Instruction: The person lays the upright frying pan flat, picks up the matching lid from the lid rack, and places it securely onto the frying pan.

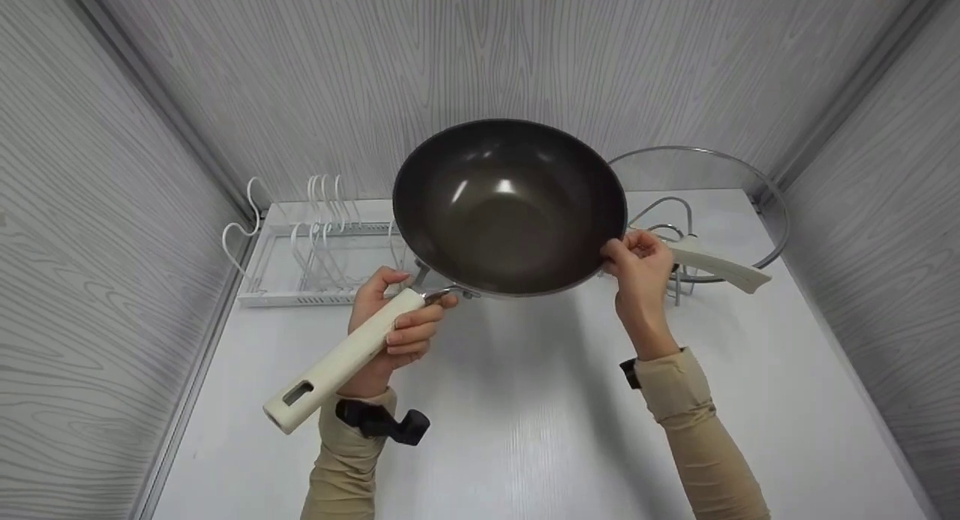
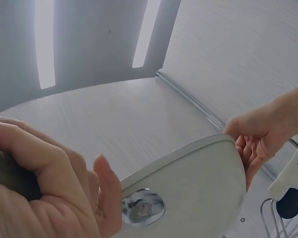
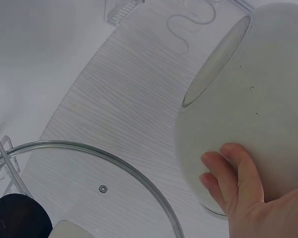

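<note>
A wok with a dark inside and a pale outside is held up above the table, tilted so its inside faces the head camera. My left hand grips its cream handle near the metal joint. At the wok's right rim, my right hand pinches the edge between thumb and fingers. In the right wrist view the fingers lie against the pale outer wall. The left wrist view shows the metal bracket where the handle joins.
Behind the right hand, a glass lid with a cream handle leans in a wire stand. A white wire rack with upright loops stands at the back left. Grey wood-grain panels enclose the white table.
</note>
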`<act>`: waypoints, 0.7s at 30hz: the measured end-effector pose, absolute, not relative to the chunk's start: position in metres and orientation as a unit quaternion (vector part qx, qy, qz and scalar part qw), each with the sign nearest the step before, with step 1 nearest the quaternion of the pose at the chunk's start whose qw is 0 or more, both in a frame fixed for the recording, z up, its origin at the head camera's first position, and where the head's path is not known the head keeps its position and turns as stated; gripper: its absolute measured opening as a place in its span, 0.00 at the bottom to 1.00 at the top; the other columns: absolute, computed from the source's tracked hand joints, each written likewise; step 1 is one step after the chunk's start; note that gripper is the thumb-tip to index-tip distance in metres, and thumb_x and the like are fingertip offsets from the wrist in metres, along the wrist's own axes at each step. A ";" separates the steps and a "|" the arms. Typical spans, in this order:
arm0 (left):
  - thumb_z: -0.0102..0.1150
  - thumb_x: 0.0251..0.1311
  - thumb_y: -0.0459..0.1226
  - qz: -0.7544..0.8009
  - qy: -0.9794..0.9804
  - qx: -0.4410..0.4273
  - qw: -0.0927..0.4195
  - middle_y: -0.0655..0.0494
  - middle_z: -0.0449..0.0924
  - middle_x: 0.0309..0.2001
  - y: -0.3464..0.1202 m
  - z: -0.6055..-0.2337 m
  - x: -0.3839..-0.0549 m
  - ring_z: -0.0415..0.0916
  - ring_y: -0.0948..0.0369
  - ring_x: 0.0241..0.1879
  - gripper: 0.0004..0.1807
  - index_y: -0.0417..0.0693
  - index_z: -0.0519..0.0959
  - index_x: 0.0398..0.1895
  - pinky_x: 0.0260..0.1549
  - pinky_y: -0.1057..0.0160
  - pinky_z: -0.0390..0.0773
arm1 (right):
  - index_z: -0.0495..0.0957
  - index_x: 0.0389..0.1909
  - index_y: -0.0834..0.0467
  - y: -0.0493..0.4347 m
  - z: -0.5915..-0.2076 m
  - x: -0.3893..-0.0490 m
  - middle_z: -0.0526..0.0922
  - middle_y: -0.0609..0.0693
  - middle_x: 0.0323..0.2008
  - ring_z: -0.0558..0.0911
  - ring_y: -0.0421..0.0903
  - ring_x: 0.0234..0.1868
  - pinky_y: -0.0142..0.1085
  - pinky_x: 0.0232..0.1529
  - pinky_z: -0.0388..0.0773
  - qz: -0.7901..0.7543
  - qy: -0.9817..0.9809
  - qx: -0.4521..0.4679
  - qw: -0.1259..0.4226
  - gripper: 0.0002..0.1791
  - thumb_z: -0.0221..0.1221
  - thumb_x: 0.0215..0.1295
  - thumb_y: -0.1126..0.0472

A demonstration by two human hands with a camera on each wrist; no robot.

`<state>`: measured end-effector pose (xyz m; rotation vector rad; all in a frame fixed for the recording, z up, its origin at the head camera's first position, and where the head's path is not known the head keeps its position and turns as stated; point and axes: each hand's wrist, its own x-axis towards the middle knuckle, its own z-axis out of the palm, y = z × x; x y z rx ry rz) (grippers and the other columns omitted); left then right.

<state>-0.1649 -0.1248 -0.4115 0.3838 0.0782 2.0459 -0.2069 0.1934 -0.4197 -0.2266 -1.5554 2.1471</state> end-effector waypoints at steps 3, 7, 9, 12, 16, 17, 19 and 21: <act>0.41 0.63 0.48 0.845 0.070 0.168 0.503 0.57 0.57 0.18 -0.127 -0.418 -0.169 0.68 0.63 0.13 0.33 0.25 0.64 0.58 0.14 0.70 0.74 | 0.66 0.16 0.62 0.194 -0.427 -0.197 0.70 0.48 0.15 0.74 0.40 0.17 0.28 0.18 0.76 0.780 -0.564 -0.084 0.256 0.14 0.55 0.48 0.81; 0.40 0.62 0.50 0.829 0.117 0.195 0.511 0.57 0.58 0.18 -0.130 -0.426 -0.177 0.67 0.65 0.12 0.37 0.23 0.64 0.62 0.13 0.72 0.71 | 0.66 0.16 0.63 0.195 -0.437 -0.186 0.71 0.50 0.15 0.76 0.41 0.18 0.30 0.20 0.79 0.779 -0.560 -0.094 0.267 0.14 0.55 0.49 0.81; 0.40 0.62 0.51 0.821 0.135 0.207 0.515 0.58 0.58 0.18 -0.131 -0.429 -0.180 0.67 0.67 0.12 0.38 0.23 0.64 0.62 0.12 0.73 0.68 | 0.66 0.16 0.64 0.195 -0.441 -0.179 0.71 0.50 0.15 0.76 0.41 0.18 0.31 0.21 0.80 0.779 -0.556 -0.102 0.271 0.13 0.55 0.49 0.82; 0.39 0.64 0.51 0.815 0.162 0.214 0.514 0.59 0.58 0.17 -0.135 -0.434 -0.183 0.66 0.68 0.12 0.39 0.22 0.62 0.63 0.10 0.74 0.64 | 0.66 0.17 0.64 0.193 -0.449 -0.169 0.71 0.50 0.15 0.76 0.41 0.18 0.32 0.23 0.81 0.782 -0.548 -0.117 0.275 0.13 0.55 0.49 0.82; 0.38 0.66 0.52 0.815 0.179 0.206 0.511 0.60 0.58 0.16 -0.138 -0.439 -0.183 0.65 0.69 0.11 0.41 0.19 0.60 0.64 0.09 0.74 0.62 | 0.65 0.18 0.64 0.189 -0.458 -0.155 0.70 0.50 0.15 0.75 0.41 0.18 0.32 0.23 0.80 0.786 -0.538 -0.129 0.275 0.13 0.54 0.49 0.83; 0.38 0.67 0.52 0.816 0.178 0.204 0.511 0.59 0.58 0.16 -0.139 -0.440 -0.183 0.64 0.69 0.11 0.41 0.18 0.59 0.64 0.09 0.74 0.63 | 0.65 0.18 0.65 0.188 -0.461 -0.152 0.69 0.50 0.15 0.75 0.41 0.18 0.32 0.23 0.80 0.787 -0.537 -0.131 0.275 0.13 0.54 0.49 0.83; 0.37 0.68 0.52 0.814 0.173 0.206 0.515 0.58 0.56 0.16 -0.140 -0.443 -0.183 0.63 0.68 0.10 0.42 0.16 0.58 0.64 0.09 0.74 0.64 | 0.64 0.18 0.65 0.187 -0.465 -0.146 0.69 0.51 0.14 0.75 0.42 0.18 0.32 0.23 0.80 0.788 -0.536 -0.135 0.273 0.13 0.54 0.50 0.83; 0.36 0.69 0.52 0.810 0.166 0.214 0.520 0.58 0.55 0.17 -0.141 -0.447 -0.184 0.62 0.67 0.11 0.43 0.15 0.56 0.64 0.10 0.74 0.66 | 0.64 0.18 0.65 0.186 -0.470 -0.141 0.70 0.51 0.15 0.76 0.43 0.19 0.33 0.24 0.81 0.786 -0.538 -0.142 0.270 0.13 0.54 0.50 0.83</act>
